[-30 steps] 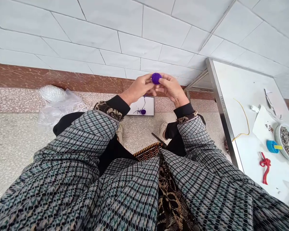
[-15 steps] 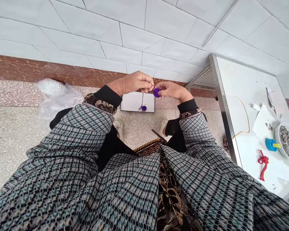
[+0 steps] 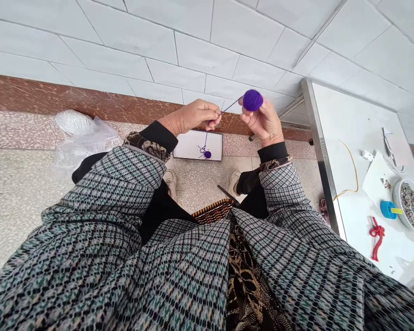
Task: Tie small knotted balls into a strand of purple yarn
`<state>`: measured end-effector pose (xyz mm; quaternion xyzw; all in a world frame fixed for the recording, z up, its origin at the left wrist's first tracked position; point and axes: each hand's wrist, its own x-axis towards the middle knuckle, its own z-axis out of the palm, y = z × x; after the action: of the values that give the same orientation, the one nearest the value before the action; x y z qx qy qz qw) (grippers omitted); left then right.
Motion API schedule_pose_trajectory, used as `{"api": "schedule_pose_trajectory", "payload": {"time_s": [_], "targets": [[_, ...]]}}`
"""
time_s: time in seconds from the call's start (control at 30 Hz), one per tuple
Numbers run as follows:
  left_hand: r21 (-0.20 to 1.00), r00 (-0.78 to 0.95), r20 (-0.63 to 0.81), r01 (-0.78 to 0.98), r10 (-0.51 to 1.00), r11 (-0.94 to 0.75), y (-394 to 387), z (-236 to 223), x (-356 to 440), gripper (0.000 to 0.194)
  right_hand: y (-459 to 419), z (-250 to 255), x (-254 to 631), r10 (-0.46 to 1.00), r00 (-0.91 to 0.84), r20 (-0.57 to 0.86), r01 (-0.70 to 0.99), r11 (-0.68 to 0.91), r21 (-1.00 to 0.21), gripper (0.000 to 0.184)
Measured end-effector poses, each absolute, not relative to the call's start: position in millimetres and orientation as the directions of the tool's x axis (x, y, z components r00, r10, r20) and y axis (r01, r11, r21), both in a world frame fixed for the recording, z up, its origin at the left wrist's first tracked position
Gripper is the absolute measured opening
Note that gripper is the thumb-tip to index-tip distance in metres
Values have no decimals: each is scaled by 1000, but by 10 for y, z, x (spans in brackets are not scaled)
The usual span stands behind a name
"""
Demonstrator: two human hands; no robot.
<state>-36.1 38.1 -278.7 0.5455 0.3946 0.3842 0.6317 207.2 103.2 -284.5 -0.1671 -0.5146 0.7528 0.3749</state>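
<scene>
In the upper middle of the frame, my right hand (image 3: pixel 265 122) holds the ball (image 3: pixel 253 99) and my left hand (image 3: pixel 197 116) pinches the yarn (image 3: pixel 232 105) running from it, which I should keep evenly taut without dragging the small ball (image 3: pixel 207 155) on the tray (image 3: pixel 186 145) below.

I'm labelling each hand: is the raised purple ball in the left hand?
No, the right hand holds the raised ball, while the left hand pinches the yarn running from it.

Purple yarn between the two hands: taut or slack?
Taut: the yarn runs straight, without visible sag, from the left hand to the purple ball held in the right hand.
</scene>
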Motion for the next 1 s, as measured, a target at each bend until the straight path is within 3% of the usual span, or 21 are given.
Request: {"api": "schedule_pose_trajectory", "payload": {"time_s": [0.13, 0.37, 0.53, 0.73, 0.8, 0.9, 0.97, 1.0], "targets": [[978, 409, -61, -156, 911, 136, 354, -2798, -312, 27, 1097, -2919, 2117, 766, -626, 144, -441, -196, -876, 58], [921, 173, -119, -349, 978, 174, 382, -2887, -271, 6, 1098, -2818, 2284, 855, -494, 159, -380, -47, -924, 68], [956, 132, -98, -261, 986, 130, 412, -2997, -287, 7, 1273, -2715, 2413, 939, -227, 259, -395, 154, -906, 56], [999, 321, 5, 41, 947, -20, 340, -2920, -218, 8, 1440, -2953, 2287, 988, -9, 154, -123, 151, -981, 38], [985, 432, 25, 141, 901, -95, 299, -2845, -194, 10, 1364, -3041, 2169, 990, -92, 104, 123, 115, -986, 30], [978, 453, 47, 161, 890, -134, 284, -2769, -219, 14, 1146, -3033, 2042, 880, -461, -110, 473, 139, -870, 30], [989, 360, 76, 92, 930, -117, 318, -2756, -279, 19, 997, -2933, 2030, 632, -726, -271, 462, 157, -873, 34], [992, 310, 91, 55, 946, -114, 343, -2757, -315, 22, 940, -2869, 2045, 505, -816, -282, 393, 128, -910, 39]]}}
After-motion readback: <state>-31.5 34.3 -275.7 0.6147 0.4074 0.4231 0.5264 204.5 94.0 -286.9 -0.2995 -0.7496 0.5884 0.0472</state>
